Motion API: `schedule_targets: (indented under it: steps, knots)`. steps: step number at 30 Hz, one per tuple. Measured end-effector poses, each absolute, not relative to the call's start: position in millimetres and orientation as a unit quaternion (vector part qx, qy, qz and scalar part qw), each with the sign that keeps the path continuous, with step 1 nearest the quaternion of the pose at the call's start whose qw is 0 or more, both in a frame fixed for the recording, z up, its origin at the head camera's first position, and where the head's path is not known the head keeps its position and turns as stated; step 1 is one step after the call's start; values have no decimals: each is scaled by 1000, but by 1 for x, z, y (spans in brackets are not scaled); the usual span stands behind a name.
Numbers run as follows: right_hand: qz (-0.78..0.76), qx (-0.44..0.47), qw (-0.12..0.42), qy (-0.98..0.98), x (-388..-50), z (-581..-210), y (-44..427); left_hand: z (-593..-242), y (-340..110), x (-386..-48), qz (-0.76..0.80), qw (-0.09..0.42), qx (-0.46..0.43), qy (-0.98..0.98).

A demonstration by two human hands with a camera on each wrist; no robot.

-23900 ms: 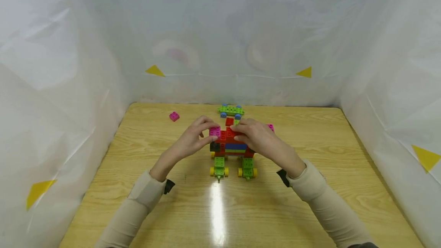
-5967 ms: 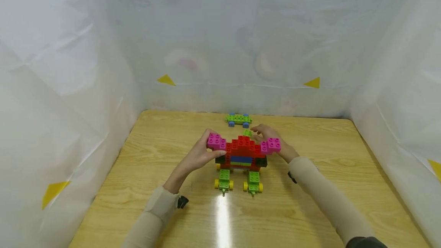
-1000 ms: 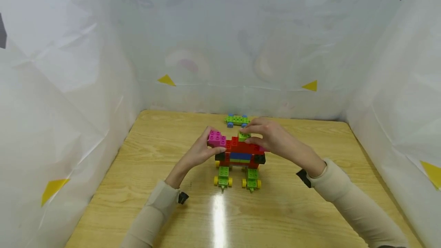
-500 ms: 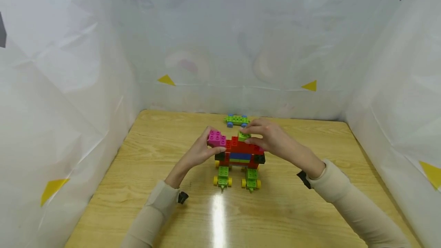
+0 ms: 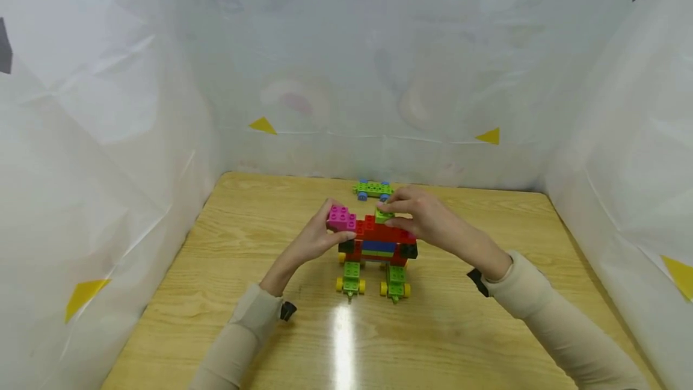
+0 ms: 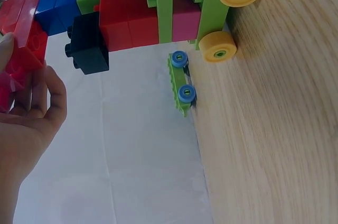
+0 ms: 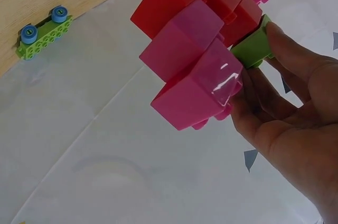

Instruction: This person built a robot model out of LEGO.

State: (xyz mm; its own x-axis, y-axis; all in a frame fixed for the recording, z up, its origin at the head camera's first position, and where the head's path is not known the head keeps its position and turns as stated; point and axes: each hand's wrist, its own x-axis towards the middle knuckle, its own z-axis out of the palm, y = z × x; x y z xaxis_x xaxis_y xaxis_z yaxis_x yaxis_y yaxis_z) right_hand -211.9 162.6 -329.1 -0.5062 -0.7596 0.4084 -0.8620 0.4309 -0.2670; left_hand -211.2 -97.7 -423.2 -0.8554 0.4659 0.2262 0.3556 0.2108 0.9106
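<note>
A toy-brick model stands upright on the table, with red bricks [image 5: 381, 232] across its top, blue and green layers below and black bricks [image 6: 88, 42] at its sides. Green wheeled bases [image 5: 351, 278] with yellow wheels carry it. My left hand [image 5: 313, 239] grips the stacked pink bricks [image 5: 341, 218] at the model's left end, thumb in front. Between thumb and fingers, my right hand [image 5: 425, 215] pinches a lime green brick [image 7: 254, 44] at the top of the red bricks. More pink bricks [image 7: 182, 36] project at the right end, mostly covered by that hand in the head view.
Behind the model, near the table's back edge, stands a green wheeled base [image 5: 373, 189] with blue wheels. White sheeting [image 5: 346, 65] with yellow and dark triangles surrounds the wooden table [image 5: 260, 342] at the back and sides.
Since the oldest frame, the loose pink and red bricks have left the tabletop. Since six seconds ago, my right hand has brought the lime green brick onto the model's top. Both hands stay nearly still lately.
</note>
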Motion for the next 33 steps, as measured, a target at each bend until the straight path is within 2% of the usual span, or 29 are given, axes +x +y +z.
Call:
schedule_targets:
  steps: [10,20,28,33]
  knots:
    - [252,478,91,-836,-214,-328,163,-423,-98,-210,575,49,261,774]
    - [231,489,100,-835,-211,-330,164,-423,-95,-207,558,64,250,789]
    - [237,480,93,-839,-210,-330,166,-393,-92,-194,557,66,261,786]
    - [252,467,77,-844,-213,-330,164,-392,-94,-197,558,70,257,786]
